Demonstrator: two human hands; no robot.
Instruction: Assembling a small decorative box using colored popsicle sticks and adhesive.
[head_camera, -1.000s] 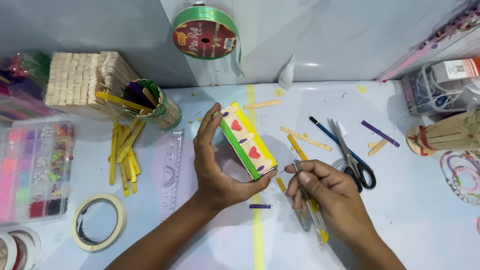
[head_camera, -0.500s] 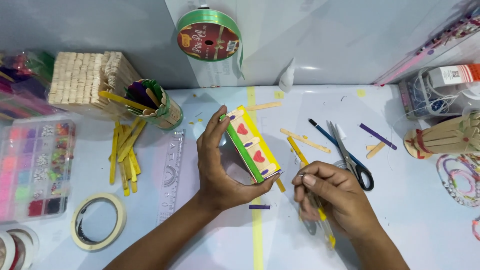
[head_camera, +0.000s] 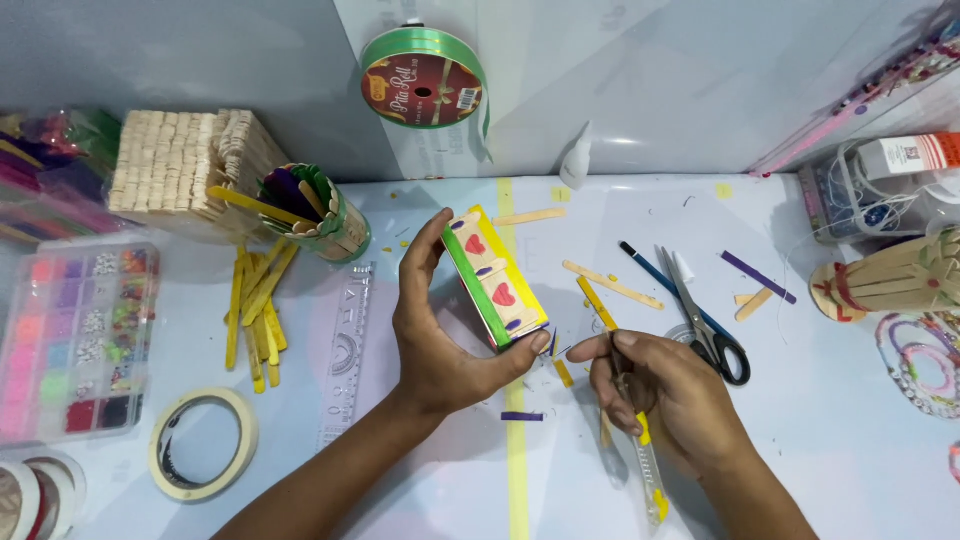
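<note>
Stick box (head_camera: 497, 280) base hidden by left hand (head_camera: 440, 340); right hand (head_camera: 670, 395) covers cutter (head_camera: 648, 470).

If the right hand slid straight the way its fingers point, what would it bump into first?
The right hand points left, toward the popsicle-stick box held in the left hand. It would probably meet that hand's thumb at the box's near corner first, though depth is unclear.

bright, even overhead light | soft shadows | mild glare (back wall) | sharp focus

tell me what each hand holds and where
Left hand holds the stick box by its two ends; right hand holds a cutter mid-handle.
</note>
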